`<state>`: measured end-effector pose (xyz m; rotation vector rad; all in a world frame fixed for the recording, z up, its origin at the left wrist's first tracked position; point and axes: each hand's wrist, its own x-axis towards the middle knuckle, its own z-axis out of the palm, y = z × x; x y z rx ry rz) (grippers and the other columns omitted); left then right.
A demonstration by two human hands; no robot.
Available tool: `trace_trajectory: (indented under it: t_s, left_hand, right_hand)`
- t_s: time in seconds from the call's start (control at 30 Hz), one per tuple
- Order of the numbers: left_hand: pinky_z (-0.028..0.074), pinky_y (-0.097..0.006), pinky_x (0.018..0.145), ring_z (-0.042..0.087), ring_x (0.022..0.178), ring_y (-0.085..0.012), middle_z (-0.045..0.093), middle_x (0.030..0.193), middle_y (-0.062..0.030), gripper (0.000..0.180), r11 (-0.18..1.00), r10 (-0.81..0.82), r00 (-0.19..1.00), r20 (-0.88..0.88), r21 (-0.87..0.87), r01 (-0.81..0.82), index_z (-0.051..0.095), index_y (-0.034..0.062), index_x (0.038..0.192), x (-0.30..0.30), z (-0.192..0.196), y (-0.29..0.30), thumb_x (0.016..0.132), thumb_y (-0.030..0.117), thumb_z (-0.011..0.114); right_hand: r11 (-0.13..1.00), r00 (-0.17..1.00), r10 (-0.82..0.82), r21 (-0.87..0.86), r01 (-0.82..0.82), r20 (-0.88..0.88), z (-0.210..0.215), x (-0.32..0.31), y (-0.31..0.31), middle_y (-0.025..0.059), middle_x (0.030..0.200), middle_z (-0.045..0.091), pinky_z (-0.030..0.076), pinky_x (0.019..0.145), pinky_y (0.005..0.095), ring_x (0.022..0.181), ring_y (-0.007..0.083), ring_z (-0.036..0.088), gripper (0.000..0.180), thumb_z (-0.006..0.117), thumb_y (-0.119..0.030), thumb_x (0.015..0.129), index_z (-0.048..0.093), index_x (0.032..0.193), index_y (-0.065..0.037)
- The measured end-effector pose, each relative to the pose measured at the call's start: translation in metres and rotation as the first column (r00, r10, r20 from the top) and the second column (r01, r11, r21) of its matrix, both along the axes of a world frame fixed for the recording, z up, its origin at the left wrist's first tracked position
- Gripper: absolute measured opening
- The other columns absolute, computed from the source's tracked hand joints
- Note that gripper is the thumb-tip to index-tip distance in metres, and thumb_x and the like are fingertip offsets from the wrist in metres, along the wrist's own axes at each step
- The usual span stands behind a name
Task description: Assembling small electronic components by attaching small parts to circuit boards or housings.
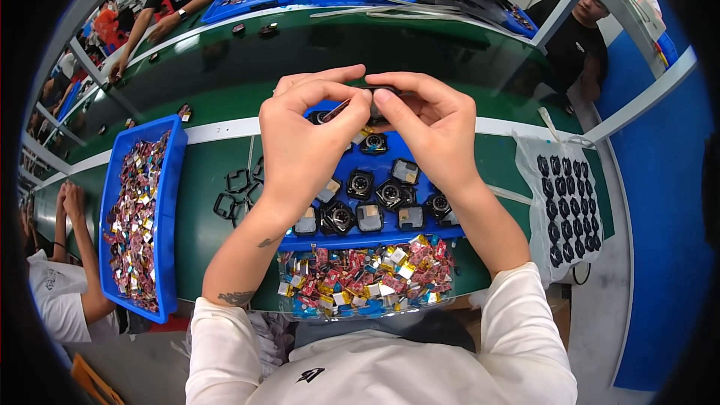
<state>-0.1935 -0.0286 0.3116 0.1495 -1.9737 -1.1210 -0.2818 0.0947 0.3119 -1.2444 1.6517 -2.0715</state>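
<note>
Nearly closed, left grip (311, 120) and right grip (433, 116) pinch dark casing (389, 91).

Bare hands close together at the fingertips

The left hand (306, 124) and right hand (433, 124) angle inward, fingers bent, thumbs near each other. The tattooed left forearm (251, 251) and right forearm (491, 229) slant toward each other.

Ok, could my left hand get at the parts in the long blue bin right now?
Probably yes: the blue bin is on your left, uncovered, no arm across it. Your left hand appears busy with a small dark part, though, so it may need freeing first.
</note>
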Motion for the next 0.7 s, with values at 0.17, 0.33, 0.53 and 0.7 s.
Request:
trace_trajectory:
  t_s: [0.17, 0.33, 0.53, 0.7]
  left_hand:
    - [0.046, -0.032, 0.083, 0.061, 0.094, -0.0219, 0.068, 0.097, -0.012, 0.014, 0.998, -0.06, 0.998, 0.012, 0.022, 0.06, 0.072, 0.0047, 0.085, -0.002, 0.002, -0.003, 0.072, 0.012, 0.071]
    - [0.049, -0.028, 0.073, 0.064, 0.083, -0.0193, 0.068, 0.094, -0.0115, 0.013, 0.997, -0.072, 0.997, 0.027, 0.014, 0.072, 0.071, 0.0038, 0.084, 0.0, 0.008, -0.004, 0.072, 0.01, 0.071]
    - [0.047, -0.021, 0.063, 0.062, 0.07, -0.0115, 0.067, 0.081, -0.0073, 0.011, 0.989, -0.145, 0.967, 0.21, 0.07, 0.133, 0.069, 0.0006, 0.082, 0.013, 0.019, -0.011, 0.075, 0.009, 0.071]
    - [0.046, -0.019, 0.063, 0.059, 0.068, -0.0068, 0.066, 0.077, -0.0042, 0.013, 0.772, -0.476, 0.875, 0.09, 0.519, 0.367, 0.068, -0.0017, 0.084, 0.007, 0.01, -0.011, 0.08, 0.01, 0.069]
  right_hand:
    - [0.998, 0.994, -0.044, -0.043, 0.048, 0.095, -0.003, -0.006, -0.003, 0.0092, 0.089, 0.065, 0.055, 0.068, 0.0239, 0.077, 0.0125, 0.064, 0.018, 0.061, -0.003, 0.084, 0.063, 0.101, 0.003]
    - [0.999, 0.985, -0.019, -0.025, 0.024, 0.174, -0.005, -0.009, -0.002, 0.0077, 0.089, 0.063, 0.055, 0.067, 0.0232, 0.079, 0.0108, 0.063, 0.017, 0.064, -0.002, 0.082, 0.06, 0.097, 0.002]
    - [0.992, 0.983, -0.041, -0.107, 0.061, 0.18, -0.007, -0.015, -0.003, 0.0068, 0.089, 0.061, 0.053, 0.066, 0.0217, 0.08, 0.01, 0.061, 0.015, 0.062, 0.002, 0.08, 0.057, 0.094, 0.003]
    - [0.979, 0.989, -0.151, -0.141, 0.15, 0.004, -0.004, -0.009, -0.002, 0.0073, 0.088, 0.061, 0.052, 0.066, 0.0202, 0.079, 0.0097, 0.061, 0.016, 0.061, 0.006, 0.078, 0.057, 0.092, 0.004]
